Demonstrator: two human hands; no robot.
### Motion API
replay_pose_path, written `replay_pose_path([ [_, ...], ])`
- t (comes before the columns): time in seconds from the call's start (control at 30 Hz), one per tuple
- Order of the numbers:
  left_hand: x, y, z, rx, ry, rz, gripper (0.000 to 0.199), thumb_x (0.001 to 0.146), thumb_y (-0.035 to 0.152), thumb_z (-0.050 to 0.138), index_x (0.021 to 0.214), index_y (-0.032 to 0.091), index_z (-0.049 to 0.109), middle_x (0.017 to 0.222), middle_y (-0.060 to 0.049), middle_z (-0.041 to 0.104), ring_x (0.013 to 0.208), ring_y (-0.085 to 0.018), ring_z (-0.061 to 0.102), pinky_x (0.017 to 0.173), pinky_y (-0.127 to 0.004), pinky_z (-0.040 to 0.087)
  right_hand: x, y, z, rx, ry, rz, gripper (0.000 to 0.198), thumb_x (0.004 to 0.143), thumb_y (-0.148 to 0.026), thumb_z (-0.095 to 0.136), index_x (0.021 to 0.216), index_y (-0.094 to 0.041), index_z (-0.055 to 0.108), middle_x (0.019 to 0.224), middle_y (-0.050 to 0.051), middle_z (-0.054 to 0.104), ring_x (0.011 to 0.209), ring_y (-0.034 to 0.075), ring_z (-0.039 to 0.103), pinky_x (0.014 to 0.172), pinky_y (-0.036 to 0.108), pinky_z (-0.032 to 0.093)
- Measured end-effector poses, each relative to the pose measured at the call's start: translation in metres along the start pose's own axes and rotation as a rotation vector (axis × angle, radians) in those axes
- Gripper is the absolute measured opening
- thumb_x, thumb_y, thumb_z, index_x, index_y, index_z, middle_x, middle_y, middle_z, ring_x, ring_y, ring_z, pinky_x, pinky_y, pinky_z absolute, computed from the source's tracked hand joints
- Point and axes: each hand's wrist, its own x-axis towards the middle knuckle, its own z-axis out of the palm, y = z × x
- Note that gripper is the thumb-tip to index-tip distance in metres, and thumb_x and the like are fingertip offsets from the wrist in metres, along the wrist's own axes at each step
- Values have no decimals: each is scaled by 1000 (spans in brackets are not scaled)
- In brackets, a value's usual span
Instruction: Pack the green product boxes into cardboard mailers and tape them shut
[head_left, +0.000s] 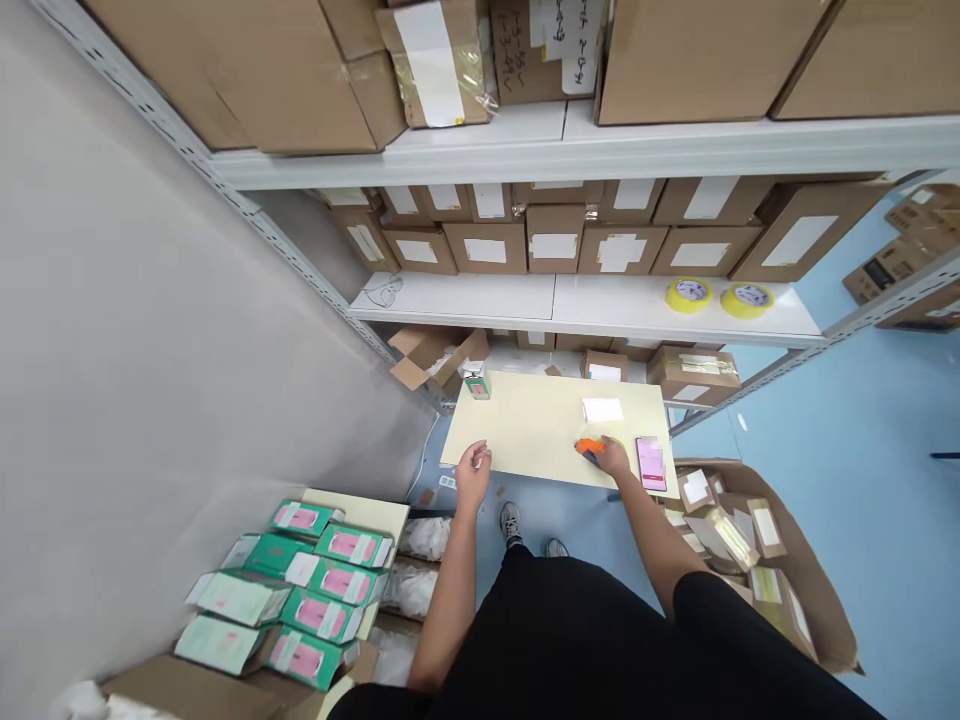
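Observation:
My right hand (614,457) is closed on an orange tape dispenser (589,446) at the front of the cream table (525,420). A little yellow shows beside the dispenser, partly hidden by my fingers. Over the table's front left edge hovers my left hand (474,468), its fingers loosely bent and holding nothing visible. A small green box (477,384) stands at the table's back left corner. White paper (602,410) lies behind the dispenser, and a phone with a pink screen (651,464) is to the right of my right hand.
Shelves (480,297) with cardboard boxes rise behind the table; two yellow tape rolls (688,294) sit on one. Several green boxes (322,612) cover a side surface at lower left. A large carton (814,590) of small parcels stands at right. A grey wall (150,350) bounds the left.

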Motion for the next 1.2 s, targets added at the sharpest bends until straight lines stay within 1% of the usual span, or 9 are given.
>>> replay_pose_path([
  [0.1, -12, 10, 21, 11, -21, 53, 40, 88, 47, 69, 116, 18, 74, 118, -13, 76, 112, -25, 71, 108, -46, 52, -7, -23, -12, 37, -65, -26, 54, 83, -34, 60, 134, -17, 67, 121, 14, 77, 115, 31, 73, 100, 43, 54],
  [0.2, -29, 13, 29, 38, -45, 80, 39, 88, 45, 70, 118, 20, 74, 123, -13, 75, 118, -26, 70, 110, -48, 50, -19, -43, -16, 171, -53, -158, 59, 88, -41, 57, 141, -19, 62, 128, 13, 74, 122, 30, 69, 105, 43, 52],
  [0.27, -42, 10, 26, 52, -49, 82, 39, 88, 44, 71, 119, 20, 75, 124, -13, 75, 119, -27, 70, 109, -47, 51, -27, -54, -16, 245, -51, -241, 60, 88, -45, 55, 143, -20, 61, 134, 13, 71, 126, 29, 67, 105, 44, 53],
  [0.4, -69, -2, 0, 84, 12, 47, 40, 87, 42, 72, 120, 21, 76, 124, -12, 76, 118, -27, 70, 105, -45, 54, -42, -77, -9, 309, -74, -343, 66, 88, -51, 54, 147, -20, 57, 149, 15, 61, 130, 32, 62, 104, 48, 54],
  [0.57, -99, -10, -48, 92, 188, 36, 42, 88, 41, 72, 126, 22, 75, 129, -12, 74, 117, -27, 70, 105, -47, 54, -65, -120, 12, 338, -176, -464, 67, 90, -55, 54, 147, -21, 58, 152, 16, 57, 133, 33, 58, 102, 49, 55],
  [0.73, -132, -16, -104, 69, 378, 37, 46, 88, 39, 72, 131, 22, 72, 130, -13, 72, 119, -27, 68, 106, -46, 53, -108, -179, 48, 347, -331, -590, 68, 88, -55, 56, 145, -19, 60, 151, 18, 58, 131, 33, 60, 100, 48, 56],
  [0.87, -174, -34, -166, -41, 543, -1, 48, 89, 41, 72, 132, 22, 71, 139, -14, 68, 126, -28, 66, 106, -46, 54, -166, -228, 87, 341, -469, -709, 70, 87, -56, 57, 146, -19, 59, 153, 19, 56, 130, 33, 62, 99, 47, 56],
  [1.03, -259, -70, -269, -100, 730, -35, 50, 90, 42, 72, 137, 23, 68, 148, -14, 62, 136, -30, 60, 111, -47, 52, -266, -269, 145, 332, -585, -898, 67, 90, -53, 54, 146, -19, 60, 150, 19, 59, 130, 33, 62, 100, 48, 56],
  [1.2, -350, -110, -368, -156, 898, -22, 53, 92, 44, 68, 140, 21, 66, 149, -14, 62, 135, -29, 60, 112, -46, 52, -389, -288, 205, 274, -693, -1036, 64, 92, -49, 51, 149, -20, 58, 152, 16, 59, 134, 32, 59, 102, 47, 56],
])
